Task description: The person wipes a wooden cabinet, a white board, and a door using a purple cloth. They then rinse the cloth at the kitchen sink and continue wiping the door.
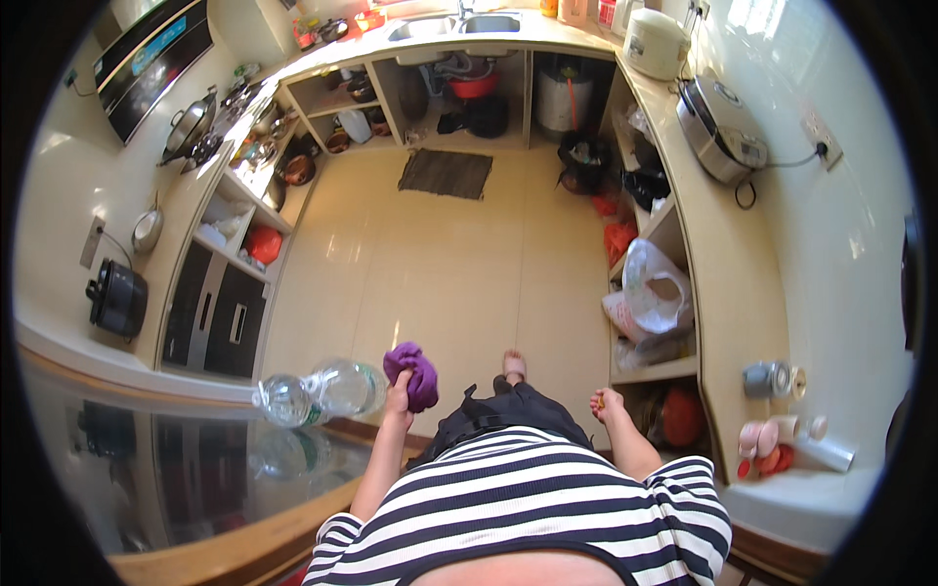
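Note:
My left hand [398, 399] grips a bunched purple cloth [412, 376], held out in front of my left hip. Just left of the cloth, a large clear plastic bottle [344, 388] stands on a dark, glossy tabletop [183, 476] with a wooden edge, and its reflection shows below it. On the other side of my body, my right hand [607, 405] hangs with its fingers curled in, near the open shelves. A small yellowish spot shows at those fingers, too small to identify.
Cabinets line three sides. A dark mat [445, 173] lies on the tiled floor before the sink [491, 23]. Plastic bags [656, 286] bulge from the right shelves. A rice cooker [722, 132] sits on the right counter, and a wok [192, 124] on the left.

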Tool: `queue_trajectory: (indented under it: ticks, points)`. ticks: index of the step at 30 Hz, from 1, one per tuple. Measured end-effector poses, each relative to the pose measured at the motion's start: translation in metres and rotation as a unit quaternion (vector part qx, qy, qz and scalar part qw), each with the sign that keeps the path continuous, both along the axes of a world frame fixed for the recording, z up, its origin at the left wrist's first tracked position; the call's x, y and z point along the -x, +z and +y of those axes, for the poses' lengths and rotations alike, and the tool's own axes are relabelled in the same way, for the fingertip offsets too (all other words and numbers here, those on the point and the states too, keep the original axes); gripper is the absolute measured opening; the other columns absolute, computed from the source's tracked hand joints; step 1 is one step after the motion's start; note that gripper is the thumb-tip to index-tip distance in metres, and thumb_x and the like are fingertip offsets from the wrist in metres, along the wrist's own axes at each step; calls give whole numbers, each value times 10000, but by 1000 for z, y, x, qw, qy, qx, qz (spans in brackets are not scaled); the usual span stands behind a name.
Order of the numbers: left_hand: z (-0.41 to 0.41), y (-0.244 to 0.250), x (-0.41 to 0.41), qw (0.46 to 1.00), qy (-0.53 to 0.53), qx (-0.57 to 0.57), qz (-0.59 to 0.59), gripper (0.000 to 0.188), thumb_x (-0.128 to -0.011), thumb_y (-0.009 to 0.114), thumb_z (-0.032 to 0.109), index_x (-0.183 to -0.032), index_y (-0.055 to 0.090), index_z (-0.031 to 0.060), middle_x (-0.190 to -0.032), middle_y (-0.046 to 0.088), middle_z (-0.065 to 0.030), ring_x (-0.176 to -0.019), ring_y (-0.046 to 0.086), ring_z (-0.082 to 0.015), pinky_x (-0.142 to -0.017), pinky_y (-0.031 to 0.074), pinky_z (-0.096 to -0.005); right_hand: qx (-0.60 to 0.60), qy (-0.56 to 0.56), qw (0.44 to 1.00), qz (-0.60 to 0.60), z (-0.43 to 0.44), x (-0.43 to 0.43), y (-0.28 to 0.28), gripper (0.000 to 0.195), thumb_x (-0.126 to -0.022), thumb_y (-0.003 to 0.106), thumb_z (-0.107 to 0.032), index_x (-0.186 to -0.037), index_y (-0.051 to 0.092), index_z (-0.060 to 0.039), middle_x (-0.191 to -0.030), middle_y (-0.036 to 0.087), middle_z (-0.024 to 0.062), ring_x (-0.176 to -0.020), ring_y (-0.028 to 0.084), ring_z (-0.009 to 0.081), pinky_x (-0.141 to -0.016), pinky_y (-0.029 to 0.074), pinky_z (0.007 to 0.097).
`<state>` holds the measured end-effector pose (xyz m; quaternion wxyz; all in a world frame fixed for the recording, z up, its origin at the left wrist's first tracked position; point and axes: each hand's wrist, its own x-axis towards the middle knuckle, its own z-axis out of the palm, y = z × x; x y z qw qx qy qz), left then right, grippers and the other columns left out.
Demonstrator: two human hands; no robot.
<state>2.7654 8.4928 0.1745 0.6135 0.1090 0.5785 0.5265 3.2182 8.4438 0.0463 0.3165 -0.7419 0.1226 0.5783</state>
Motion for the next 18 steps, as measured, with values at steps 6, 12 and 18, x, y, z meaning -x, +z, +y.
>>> queue_trajectory:
  ticks: [6,12,18]
  points:
    - [19,-99,79,973,94,194,78,318,-795,630,241,-1000,585,3,-840,616,-86,-713,621,-203,-603,516,-352,-46,76,996,-29,164,-37,10,95,-836,535,-155,-797,515,-71,-629,523,66,-461,505,182,-365,406,285]
    - [12,-102,114,933,173,311,47,311,-793,618,251,-978,583,2,-815,610,-96,-684,618,-217,-589,513,-362,-115,75,988,-77,316,-38,32,176,-823,541,-100,-992,587,-80,-738,550,66,-476,490,177,-409,442,295]
    - [193,-127,122,976,91,194,26,317,-789,612,265,-970,581,7,-804,609,-101,-669,616,-227,-579,512,-368,-101,-9,995,9,448,-23,33,212,-820,546,-126,-1026,581,-89,-821,578,76,-475,460,163,-403,385,262]
